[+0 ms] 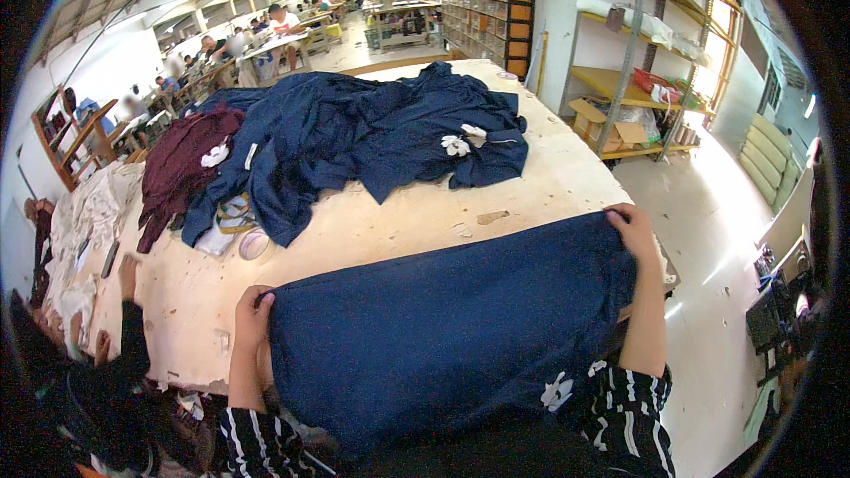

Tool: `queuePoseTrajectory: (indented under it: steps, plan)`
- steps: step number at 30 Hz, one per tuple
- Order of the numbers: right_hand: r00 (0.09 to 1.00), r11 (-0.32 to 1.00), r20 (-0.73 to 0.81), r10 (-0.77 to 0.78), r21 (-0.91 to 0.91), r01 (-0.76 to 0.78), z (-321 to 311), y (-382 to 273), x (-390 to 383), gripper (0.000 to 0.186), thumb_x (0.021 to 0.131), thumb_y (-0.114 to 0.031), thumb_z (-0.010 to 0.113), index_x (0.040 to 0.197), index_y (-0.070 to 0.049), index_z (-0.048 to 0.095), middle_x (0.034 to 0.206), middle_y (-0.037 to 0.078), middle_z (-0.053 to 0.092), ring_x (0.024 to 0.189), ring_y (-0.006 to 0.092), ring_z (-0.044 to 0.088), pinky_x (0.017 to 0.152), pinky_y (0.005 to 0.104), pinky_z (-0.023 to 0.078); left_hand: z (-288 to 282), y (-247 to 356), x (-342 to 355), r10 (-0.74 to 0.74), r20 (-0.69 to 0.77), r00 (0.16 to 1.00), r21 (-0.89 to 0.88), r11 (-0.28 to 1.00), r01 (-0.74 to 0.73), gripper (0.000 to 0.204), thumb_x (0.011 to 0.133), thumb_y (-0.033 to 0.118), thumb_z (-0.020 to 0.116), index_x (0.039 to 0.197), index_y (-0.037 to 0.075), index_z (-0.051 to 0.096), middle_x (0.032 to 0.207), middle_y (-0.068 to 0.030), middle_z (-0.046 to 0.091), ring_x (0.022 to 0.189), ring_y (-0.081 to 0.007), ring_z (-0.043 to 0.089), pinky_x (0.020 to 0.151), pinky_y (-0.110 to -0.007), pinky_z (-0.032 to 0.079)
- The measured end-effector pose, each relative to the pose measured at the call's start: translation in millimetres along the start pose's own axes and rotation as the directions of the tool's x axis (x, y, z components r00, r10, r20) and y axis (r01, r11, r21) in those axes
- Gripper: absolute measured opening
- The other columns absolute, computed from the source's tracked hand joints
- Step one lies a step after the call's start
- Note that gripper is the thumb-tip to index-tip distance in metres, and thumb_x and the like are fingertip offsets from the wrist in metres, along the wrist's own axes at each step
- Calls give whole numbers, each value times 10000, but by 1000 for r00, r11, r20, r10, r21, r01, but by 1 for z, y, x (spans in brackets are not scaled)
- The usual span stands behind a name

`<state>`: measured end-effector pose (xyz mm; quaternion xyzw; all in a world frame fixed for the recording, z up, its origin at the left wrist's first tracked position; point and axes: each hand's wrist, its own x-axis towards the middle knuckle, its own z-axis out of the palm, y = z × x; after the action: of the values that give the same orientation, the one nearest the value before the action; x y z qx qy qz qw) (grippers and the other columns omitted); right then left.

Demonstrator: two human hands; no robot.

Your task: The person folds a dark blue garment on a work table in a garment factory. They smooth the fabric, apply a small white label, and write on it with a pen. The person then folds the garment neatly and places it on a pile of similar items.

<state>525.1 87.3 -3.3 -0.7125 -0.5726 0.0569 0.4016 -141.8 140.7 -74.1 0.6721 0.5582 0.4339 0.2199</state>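
Navy cloth [434,327] is stretched between the left hand [253,312] and the right hand [632,230], each pinching a corner, its far edge nearly straight. Beyond both hands, a strip of pale table [372,235] separates it from a navy pile [372,128]. Just right of the right hand, past the table's edge, floor [722,270] stretches away. Leftward of the left hand is a co-worker's hand [130,277].

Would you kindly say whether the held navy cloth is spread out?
Spread: the left hand and right hand hold its upper corners, with the navy cloth stretched between; whether it is doubled, I cannot tell.
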Motion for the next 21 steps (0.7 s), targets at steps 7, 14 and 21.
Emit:
queuePoseTrajectory:
  steps: [7, 14, 21]
  plan:
    - [999, 931, 43, 32, 363, -45, -18, -11, -1, 280, 834, -153, 585, 1087, -36, 614, 765, -4, 586, 724, 92, 504, 696, 227, 397, -51, 41, -13, -70, -109, 992, -216, 975, 45, 141, 824, 119, 623, 890, -3, 652, 746, 15, 588, 667, -55, 491, 623, -188, 385]
    - [987, 955, 139, 77, 275, -113, 49, 11, 18, 382, 790, -72, 621, 1169, -101, 585, 589, -75, 369, 535, 57, 320, 518, 206, 279, -28, -8, 0, -245, -43, 969, -300, 928, 221, 149, 773, 35, 664, 914, -14, 664, 819, -44, 650, 725, -88, 561, 674, -208, 441]
    - [990, 966, 122, 68, 242, -96, 66, 41, 16, 364, 794, -79, 615, 1158, -76, 597, 629, -74, 407, 555, 50, 321, 531, 192, 302, -16, -17, -3, -246, -19, 969, -350, 910, 224, 145, 762, -18, 654, 906, -32, 651, 815, -59, 648, 736, -101, 575, 701, -215, 459]
